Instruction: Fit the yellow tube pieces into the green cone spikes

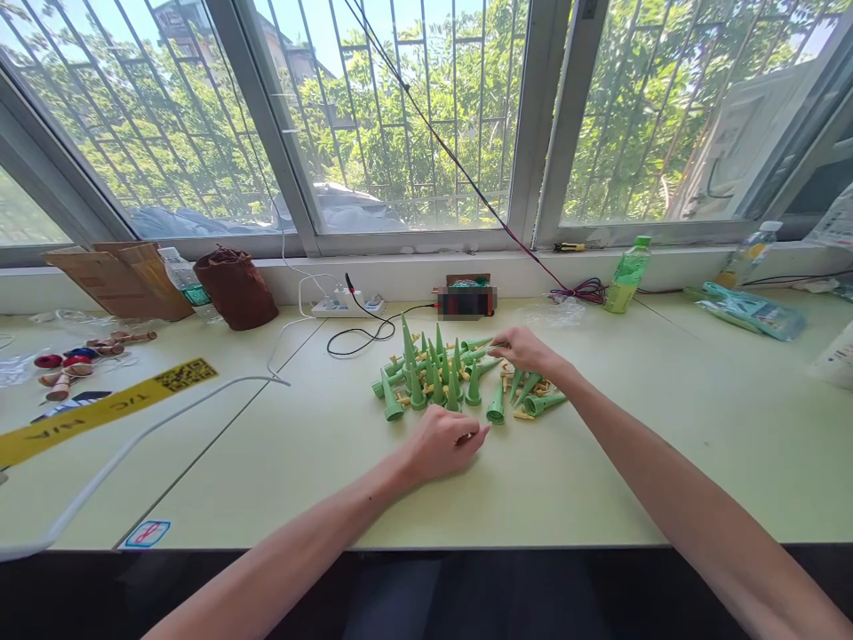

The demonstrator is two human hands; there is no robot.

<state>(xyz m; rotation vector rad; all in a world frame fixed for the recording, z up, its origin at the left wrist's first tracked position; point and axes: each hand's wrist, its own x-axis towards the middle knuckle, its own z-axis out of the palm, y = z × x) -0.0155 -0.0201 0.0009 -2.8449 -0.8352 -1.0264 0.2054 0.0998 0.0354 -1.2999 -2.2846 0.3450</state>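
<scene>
Head view. Left hand rests on the pale green bench, just in front of a pile of green plastic cones. Its grip is curled in, thumb pressed to forefinger; whether anything small is pinched there cannot be told. Right hand lies on the far right side of the pile, fingertips touching a cone that lies flat; its grip is turned away, so spread or pressed together cannot be told.

The cones sit at mid-bench, some upright, some on their sides, mixed with small tan wooden pieces. Behind the pile: a white power strip with a black cable. Far left: a brown pouch, folded cardboard, a yellow printed strip. Far right, by the window sill: a green bottle.
</scene>
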